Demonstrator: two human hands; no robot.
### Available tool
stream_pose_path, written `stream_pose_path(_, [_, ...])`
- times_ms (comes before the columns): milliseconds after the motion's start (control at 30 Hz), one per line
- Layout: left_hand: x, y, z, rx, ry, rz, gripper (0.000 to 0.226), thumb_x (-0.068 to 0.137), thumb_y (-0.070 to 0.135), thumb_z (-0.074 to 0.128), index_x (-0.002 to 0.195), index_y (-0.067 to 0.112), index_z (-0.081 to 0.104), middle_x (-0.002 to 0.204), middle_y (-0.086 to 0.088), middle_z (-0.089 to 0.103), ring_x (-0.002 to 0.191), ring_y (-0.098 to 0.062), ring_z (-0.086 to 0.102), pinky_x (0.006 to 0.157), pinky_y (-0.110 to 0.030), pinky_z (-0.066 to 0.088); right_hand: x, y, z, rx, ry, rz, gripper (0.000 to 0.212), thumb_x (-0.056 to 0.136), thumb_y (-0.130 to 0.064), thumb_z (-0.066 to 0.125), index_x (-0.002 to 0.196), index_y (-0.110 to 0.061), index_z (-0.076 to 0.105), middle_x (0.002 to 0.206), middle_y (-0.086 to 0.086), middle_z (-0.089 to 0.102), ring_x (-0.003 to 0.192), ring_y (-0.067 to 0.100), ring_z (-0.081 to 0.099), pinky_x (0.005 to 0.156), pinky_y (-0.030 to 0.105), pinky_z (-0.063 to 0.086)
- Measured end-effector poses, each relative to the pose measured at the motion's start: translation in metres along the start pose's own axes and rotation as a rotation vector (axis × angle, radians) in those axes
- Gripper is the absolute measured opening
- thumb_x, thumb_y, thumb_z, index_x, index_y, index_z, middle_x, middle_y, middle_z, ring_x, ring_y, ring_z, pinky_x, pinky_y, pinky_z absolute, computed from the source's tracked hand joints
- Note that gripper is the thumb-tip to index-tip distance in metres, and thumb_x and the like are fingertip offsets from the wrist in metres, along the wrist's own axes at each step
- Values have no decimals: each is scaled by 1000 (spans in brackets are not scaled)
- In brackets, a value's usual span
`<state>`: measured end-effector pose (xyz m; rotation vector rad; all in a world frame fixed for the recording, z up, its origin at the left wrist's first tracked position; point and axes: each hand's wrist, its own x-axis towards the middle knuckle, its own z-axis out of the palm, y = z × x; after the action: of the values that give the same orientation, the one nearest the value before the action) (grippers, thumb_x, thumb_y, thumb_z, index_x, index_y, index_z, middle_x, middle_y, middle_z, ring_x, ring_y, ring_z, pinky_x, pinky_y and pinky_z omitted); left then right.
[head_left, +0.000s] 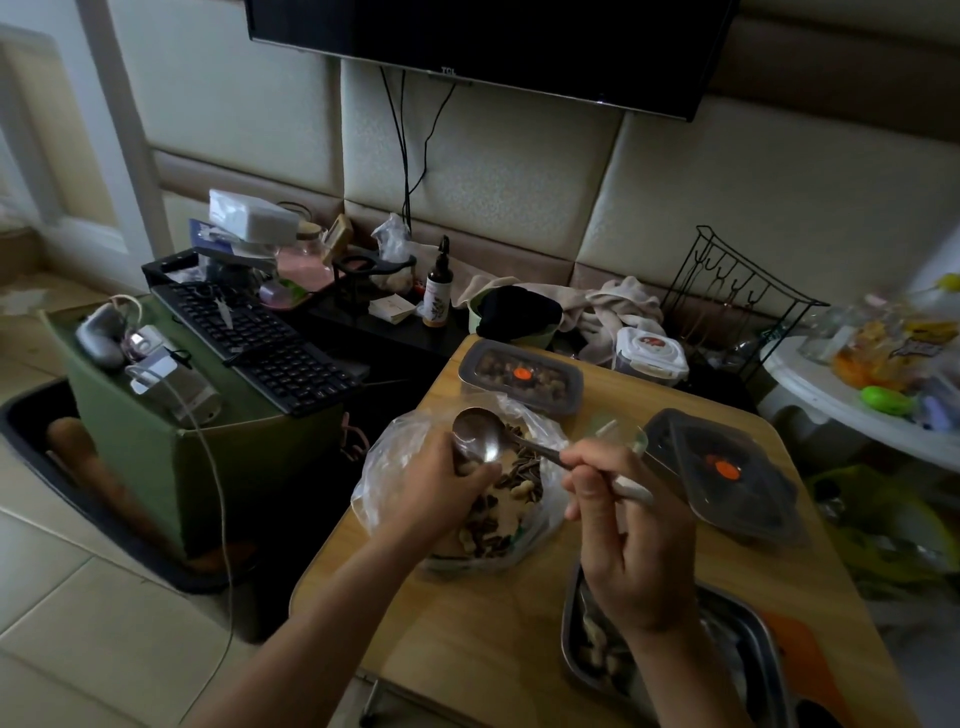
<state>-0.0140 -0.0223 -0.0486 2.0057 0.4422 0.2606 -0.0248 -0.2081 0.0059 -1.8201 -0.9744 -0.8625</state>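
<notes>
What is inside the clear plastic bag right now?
Striped sunflower seeds mixed with peanuts in shells fill the plastic bag. The left hand reaches in, covering the left part, and the spoon bowl hides the far edge. Anything under the heap cannot be seen.

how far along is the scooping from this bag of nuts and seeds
Done: a few peanuts lie in the metal tray. In hand: the right hand holds the spoon, its bowl empty above the plastic bag, while the left hand reaches into the mix. Left: most of the job, it seems, since a heap of sunflower seeds and nuts fills the bag.
</notes>
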Motion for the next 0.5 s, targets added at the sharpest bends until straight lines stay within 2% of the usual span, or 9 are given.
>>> stream_pose_path(100, [-2,0,0,-12,-21,4,30,91,40,74,104,21,54,95,1,64,85,-13,63,67,-27,51,-1,3,0,3,41,76,30,110,-28,42,105,-12,66,78,-8,64,65,2,63,51,21,50])
stream_pose_path(200, [-7,2,-3,-48,-30,-2,24,93,37,72,100,22,54,95,2,67,86,-13,66,68,-28,56,-1,9,1,-22,123,180,24,108,-24,43,106,-11,64,76,-6,66,62,4,67,49,23,53])
stream_pose_path(300, [-12,1,-6,15,-31,-2,21,95,36,69,94,22,52,90,1,63,77,-12,61,64,-25,52,-2,12,5,-6,214,375,29,111,-35,43,106,-12,61,73,-3,68,59,8,70,47,29,55])
stream_pose_path(367, [-16,-1,-7,31,-57,-16,21,95,33,68,91,22,51,86,0,60,71,-13,58,65,-28,52,-2,10,9,71,270,537,29,106,-37,47,103,-12,59,70,4,69,57,11,71,46,30,57])
stream_pose_path(433, [-20,-4,-10,71,-98,-36,20,94,32,68,91,21,52,87,-2,61,75,-16,61,71,-31,56,1,8,13,149,317,682,29,103,-40,50,99,-12,59,71,8,72,55,18,72,45,32,57])
stream_pose_path(500, [-24,-5,-13,88,-136,-50,18,93,31,69,96,20,55,96,-6,63,89,-22,65,81,-39,59,3,8,19,211,346,815,34,103,-42,50,98,-9,60,71,8,74,55,24,73,45,32,57])
